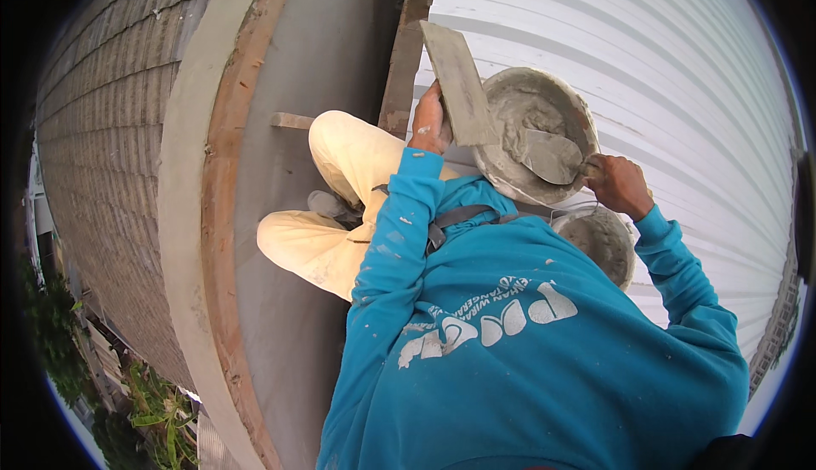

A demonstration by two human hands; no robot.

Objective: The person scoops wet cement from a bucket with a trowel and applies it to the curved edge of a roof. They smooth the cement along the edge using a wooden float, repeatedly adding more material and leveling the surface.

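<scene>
My left hand (430, 120) is closed on a flat, rectangular plastering float (459, 82), held tilted beside the bucket with its face smeared grey; the fingers behind it are partly hidden. My right hand (620, 184) grips the handle end of a trowel (551, 157). The trowel's rounded blade lies in wet grey mortar (534, 113) inside a round bucket (585, 111) with a crusted rim. Mortar heaps up against the bucket's far and left side, next to the blade.
A second bucket (602, 247) with grey residue stands close behind the first, a thin wire handle between them. White corrugated roofing (680, 70) spreads to the right. Left lie a grey gutter-like channel (293, 164), a wooden board (223, 172), a mortar band (183, 181) and roof tiles (102, 164).
</scene>
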